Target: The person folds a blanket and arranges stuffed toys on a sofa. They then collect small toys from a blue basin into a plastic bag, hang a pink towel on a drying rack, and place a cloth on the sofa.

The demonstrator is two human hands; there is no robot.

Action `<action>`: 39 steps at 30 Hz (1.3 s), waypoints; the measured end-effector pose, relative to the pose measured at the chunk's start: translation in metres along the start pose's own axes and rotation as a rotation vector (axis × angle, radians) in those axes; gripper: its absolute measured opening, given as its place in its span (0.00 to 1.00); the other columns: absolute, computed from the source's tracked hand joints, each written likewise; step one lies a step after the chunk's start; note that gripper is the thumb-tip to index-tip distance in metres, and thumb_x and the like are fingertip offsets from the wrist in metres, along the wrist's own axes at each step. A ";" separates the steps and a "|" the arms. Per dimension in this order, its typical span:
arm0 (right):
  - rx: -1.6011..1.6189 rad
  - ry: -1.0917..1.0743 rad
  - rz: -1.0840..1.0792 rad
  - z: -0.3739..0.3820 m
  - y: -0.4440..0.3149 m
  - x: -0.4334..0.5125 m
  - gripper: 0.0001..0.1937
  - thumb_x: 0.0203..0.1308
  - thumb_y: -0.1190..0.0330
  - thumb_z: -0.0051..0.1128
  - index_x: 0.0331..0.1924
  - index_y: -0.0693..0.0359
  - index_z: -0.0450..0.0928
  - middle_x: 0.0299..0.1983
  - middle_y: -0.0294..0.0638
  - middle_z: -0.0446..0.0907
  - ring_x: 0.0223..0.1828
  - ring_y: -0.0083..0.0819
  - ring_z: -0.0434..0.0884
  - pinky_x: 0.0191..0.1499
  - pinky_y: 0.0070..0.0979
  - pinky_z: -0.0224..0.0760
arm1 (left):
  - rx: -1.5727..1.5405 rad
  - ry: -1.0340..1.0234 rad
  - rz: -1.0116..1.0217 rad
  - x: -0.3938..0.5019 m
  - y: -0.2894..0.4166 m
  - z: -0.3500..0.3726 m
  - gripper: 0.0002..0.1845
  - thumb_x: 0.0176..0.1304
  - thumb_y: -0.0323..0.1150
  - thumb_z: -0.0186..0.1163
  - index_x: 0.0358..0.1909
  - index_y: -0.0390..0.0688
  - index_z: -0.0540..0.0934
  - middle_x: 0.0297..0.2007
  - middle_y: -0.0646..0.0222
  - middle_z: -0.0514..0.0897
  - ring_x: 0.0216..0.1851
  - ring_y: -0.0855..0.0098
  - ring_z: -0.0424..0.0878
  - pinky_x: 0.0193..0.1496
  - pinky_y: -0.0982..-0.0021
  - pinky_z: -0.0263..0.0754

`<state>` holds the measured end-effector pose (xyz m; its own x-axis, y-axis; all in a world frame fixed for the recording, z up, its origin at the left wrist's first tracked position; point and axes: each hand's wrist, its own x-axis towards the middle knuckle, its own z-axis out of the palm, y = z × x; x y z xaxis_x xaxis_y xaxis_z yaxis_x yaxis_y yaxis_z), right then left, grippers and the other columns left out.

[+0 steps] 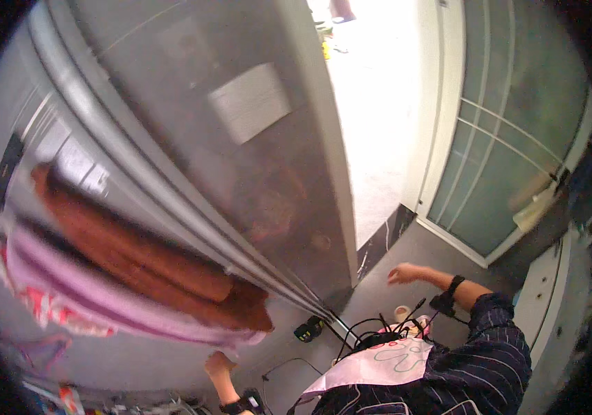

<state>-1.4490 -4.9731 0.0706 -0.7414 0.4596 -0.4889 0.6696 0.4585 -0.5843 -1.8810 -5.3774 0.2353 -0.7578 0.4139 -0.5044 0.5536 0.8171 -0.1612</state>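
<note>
My left hand (220, 364) hangs low at the bottom centre, just below the ends of a brown towel (145, 259) and a pink towel (119, 306) hanging along the wall. Its fingers are blurred, and no held thing shows. My right hand (404, 274) reaches out over the grey floor, near a dark marble doorway sill (387, 244); its fingers are loosely bent and nothing shows in them. Black bands are strapped to both wrists. Black cables (379, 332) bunch at my waist above a pale apron (379, 363).
A sliding door's metal frame (171, 202) runs diagonally past the towels. A bright doorway (379, 129) stands ahead, with a frosted glass door (498, 119) at its right. Dark footwear (309, 329) lies on the floor; a thin cable (291, 360) crosses low. Mixed items (119, 404) line the lower left.
</note>
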 end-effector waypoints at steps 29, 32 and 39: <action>0.185 0.069 -0.046 -0.466 0.222 0.067 0.23 0.55 0.59 0.54 0.52 0.65 0.69 0.42 0.46 0.78 0.42 0.33 0.77 0.42 0.27 0.69 | -0.191 -0.189 1.332 0.077 0.819 -0.252 0.33 0.51 0.50 0.59 0.54 0.38 0.66 0.45 0.50 0.75 0.47 0.53 0.73 0.48 0.60 0.68; 0.335 0.166 -0.133 -0.552 0.231 0.162 0.21 0.54 0.62 0.55 0.50 0.64 0.71 0.39 0.45 0.79 0.39 0.30 0.78 0.41 0.26 0.70 | -0.191 -0.050 1.291 0.163 0.851 -0.295 0.30 0.51 0.50 0.59 0.47 0.36 0.69 0.40 0.49 0.77 0.44 0.52 0.74 0.46 0.60 0.69; 0.547 0.209 -0.207 -0.699 0.238 0.366 0.14 0.54 0.66 0.55 0.41 0.66 0.75 0.29 0.38 0.80 0.32 0.24 0.78 0.35 0.23 0.71 | -0.316 0.035 1.022 0.297 0.861 -0.408 0.30 0.52 0.50 0.58 0.51 0.38 0.68 0.45 0.50 0.75 0.47 0.54 0.73 0.49 0.61 0.68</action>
<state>-1.5301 -4.1641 0.2059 -0.7920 0.5677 -0.2247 0.3519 0.1238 -0.9278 -1.7707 -4.3873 0.2925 0.0022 0.9681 -0.2505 0.8209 0.1413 0.5534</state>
